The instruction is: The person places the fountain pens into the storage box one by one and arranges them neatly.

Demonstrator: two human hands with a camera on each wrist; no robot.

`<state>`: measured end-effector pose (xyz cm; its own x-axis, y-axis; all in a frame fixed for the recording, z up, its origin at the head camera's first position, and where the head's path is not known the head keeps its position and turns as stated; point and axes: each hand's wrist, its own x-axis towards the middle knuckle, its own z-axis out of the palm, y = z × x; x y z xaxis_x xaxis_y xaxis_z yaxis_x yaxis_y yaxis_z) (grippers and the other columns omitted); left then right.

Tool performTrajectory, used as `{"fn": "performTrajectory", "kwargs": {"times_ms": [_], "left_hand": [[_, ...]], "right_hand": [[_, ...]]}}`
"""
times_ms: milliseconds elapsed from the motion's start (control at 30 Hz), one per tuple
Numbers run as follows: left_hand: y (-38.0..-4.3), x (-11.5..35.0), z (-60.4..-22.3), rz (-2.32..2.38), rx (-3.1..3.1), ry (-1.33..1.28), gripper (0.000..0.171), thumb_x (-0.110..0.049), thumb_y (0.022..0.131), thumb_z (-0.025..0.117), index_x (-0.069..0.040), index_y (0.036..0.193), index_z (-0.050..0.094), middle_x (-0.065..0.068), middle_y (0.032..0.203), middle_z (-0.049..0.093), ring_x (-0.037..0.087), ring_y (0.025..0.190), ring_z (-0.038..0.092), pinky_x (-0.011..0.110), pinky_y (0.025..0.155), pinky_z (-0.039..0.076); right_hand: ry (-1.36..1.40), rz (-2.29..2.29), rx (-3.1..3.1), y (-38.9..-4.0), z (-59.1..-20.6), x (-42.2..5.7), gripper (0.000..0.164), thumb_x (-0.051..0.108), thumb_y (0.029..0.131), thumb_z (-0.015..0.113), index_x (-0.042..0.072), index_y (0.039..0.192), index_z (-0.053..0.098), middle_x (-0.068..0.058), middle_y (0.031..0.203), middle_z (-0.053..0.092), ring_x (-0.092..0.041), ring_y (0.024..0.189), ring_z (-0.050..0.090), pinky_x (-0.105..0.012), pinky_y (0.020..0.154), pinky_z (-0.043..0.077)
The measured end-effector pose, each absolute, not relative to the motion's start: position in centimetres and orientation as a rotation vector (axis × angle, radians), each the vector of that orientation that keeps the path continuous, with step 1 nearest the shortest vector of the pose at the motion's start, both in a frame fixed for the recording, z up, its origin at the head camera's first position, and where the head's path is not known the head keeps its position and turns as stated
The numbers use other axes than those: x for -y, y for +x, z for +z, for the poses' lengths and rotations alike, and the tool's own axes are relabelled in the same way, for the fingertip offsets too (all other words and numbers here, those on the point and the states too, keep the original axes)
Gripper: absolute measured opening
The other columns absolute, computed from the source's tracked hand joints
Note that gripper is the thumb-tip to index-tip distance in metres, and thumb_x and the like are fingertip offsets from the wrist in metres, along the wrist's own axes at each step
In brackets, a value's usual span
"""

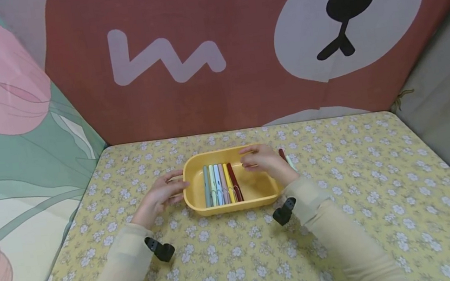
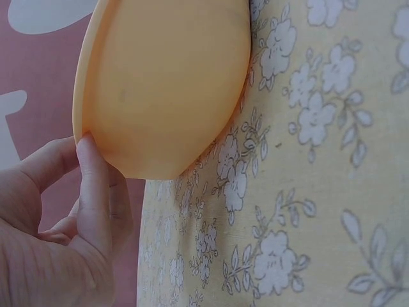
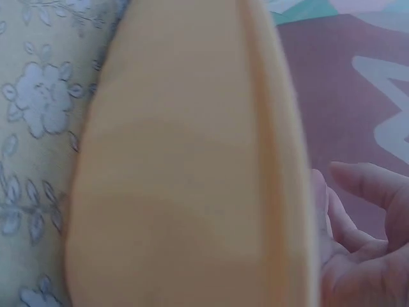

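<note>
A yellow plastic tray (image 1: pixel 216 210) with rounded corners sits on the flowered cloth. Inside it several slim pens lie side by side, clips toward the near side, from a grey-green pen (image 1: pixel 207 185) at the left to a dark red pen (image 1: pixel 234 181) at the right. My left hand (image 1: pixel 162 194) holds the tray's left end, its thumb at the rim (image 2: pixel 79 109). Over the right part of the tray hovers my right hand (image 1: pixel 264 160), fingers loosely bent with nothing between thumb and fingers. The tray wall (image 3: pixel 172 166) partly hides that hand in the right wrist view.
Another dark red pen (image 1: pixel 282 153) and a mint pen (image 1: pixel 291 162) lie on the cloth right of the tray, partly hidden by my right wrist. Printed fabric (image 1: pixel 187 107) stands behind the table and at both sides.
</note>
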<state>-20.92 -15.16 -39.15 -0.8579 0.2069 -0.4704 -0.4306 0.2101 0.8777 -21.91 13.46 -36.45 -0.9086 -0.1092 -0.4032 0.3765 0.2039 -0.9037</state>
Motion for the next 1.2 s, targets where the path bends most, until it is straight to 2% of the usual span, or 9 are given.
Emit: {"fn": "performTrajectory", "kwargs": {"times_ms": [100, 267, 333, 467, 567, 700, 800, 1200], "left_hand": [[-20.9, 15.1, -39.2, 1.692, -1.998, -0.211, 0.062, -0.012, 0.093, 0.061, -0.011, 0.148, 0.032, 0.02, 0.144, 0.043, 0.003, 0.077, 0.067, 0.016, 0.064, 0.059], [-20.9, 15.2, -39.2, 1.689, -2.002, -0.207, 0.062, -0.011, 0.093, 0.061, -0.011, 0.148, 0.032, 0.02, 0.144, 0.044, 0.004, 0.077, 0.067, 0.016, 0.064, 0.059], [-20.9, 15.2, -39.2, 1.692, -1.999, -0.204, 0.063, -0.011, 0.093, 0.061, -0.01, 0.149, 0.032, 0.02, 0.144, 0.043, 0.004, 0.077, 0.067, 0.016, 0.064, 0.059], [-20.9, 15.2, -39.2, 1.694, -1.996, -0.201, 0.062, -0.011, 0.093, 0.06, -0.01, 0.148, 0.032, 0.02, 0.143, 0.044, 0.004, 0.078, 0.067, 0.016, 0.064, 0.059], [-20.9, 15.2, -39.1, 1.695, -1.997, -0.199, 0.062, -0.011, 0.093, 0.06, -0.01, 0.148, 0.032, 0.02, 0.143, 0.044, 0.004, 0.078, 0.067, 0.015, 0.064, 0.059], [-20.8, 15.1, -39.1, 1.694, -1.995, -0.198, 0.061, -0.011, 0.093, 0.06, -0.011, 0.148, 0.032, 0.02, 0.143, 0.044, 0.005, 0.08, 0.067, 0.016, 0.065, 0.059], [-20.8, 15.1, -39.1, 1.693, -1.991, -0.191, 0.062, -0.011, 0.094, 0.06, -0.01, 0.148, 0.032, 0.021, 0.145, 0.043, 0.005, 0.081, 0.067, 0.016, 0.065, 0.059], [-20.9, 15.1, -39.3, 1.695, -1.998, -0.19, 0.061, -0.012, 0.093, 0.06, -0.011, 0.148, 0.032, 0.02, 0.143, 0.044, 0.006, 0.08, 0.068, 0.015, 0.064, 0.059]], "right_hand": [[0.243, -1.746, -2.116, -22.0, -36.2, -14.2, 0.045, 0.005, 0.093, 0.055, 0.001, 0.138, 0.048, -0.008, 0.106, 0.058, -0.015, 0.09, 0.06, -0.018, 0.078, 0.058], [0.245, -1.759, -2.13, -21.9, -35.8, -15.4, 0.045, 0.006, 0.094, 0.055, 0.002, 0.138, 0.047, -0.014, 0.121, 0.056, -0.016, 0.096, 0.06, -0.026, 0.091, 0.057], [0.244, -1.766, -2.138, -21.8, -35.6, -15.9, 0.045, 0.007, 0.095, 0.055, 0.002, 0.139, 0.046, -0.012, 0.118, 0.056, -0.016, 0.096, 0.059, -0.031, 0.097, 0.055], [0.22, -1.762, -2.156, -21.7, -35.5, -17.1, 0.048, 0.008, 0.095, 0.054, 0.001, 0.141, 0.043, -0.008, 0.113, 0.054, -0.017, 0.098, 0.059, -0.033, 0.1, 0.053], [0.189, -1.742, -2.181, -21.6, -35.5, -18.0, 0.049, 0.009, 0.096, 0.053, 0.0, 0.143, 0.04, -0.009, 0.116, 0.054, -0.015, 0.098, 0.059, -0.028, 0.095, 0.056], [0.182, -1.714, -2.216, -21.6, -35.6, -19.3, 0.05, 0.011, 0.097, 0.053, -0.001, 0.143, 0.039, -0.012, 0.119, 0.055, -0.007, 0.089, 0.06, -0.018, 0.083, 0.057], [0.196, -1.691, -2.241, -21.7, -35.9, -20.2, 0.051, 0.012, 0.096, 0.054, -0.001, 0.143, 0.039, -0.014, 0.118, 0.056, -0.005, 0.084, 0.061, -0.015, 0.078, 0.057], [0.217, -1.655, -2.265, -21.4, -37.0, -23.0, 0.053, 0.012, 0.097, 0.052, -0.005, 0.144, 0.035, -0.005, 0.109, 0.057, -0.003, 0.085, 0.061, -0.025, 0.095, 0.055]]}}
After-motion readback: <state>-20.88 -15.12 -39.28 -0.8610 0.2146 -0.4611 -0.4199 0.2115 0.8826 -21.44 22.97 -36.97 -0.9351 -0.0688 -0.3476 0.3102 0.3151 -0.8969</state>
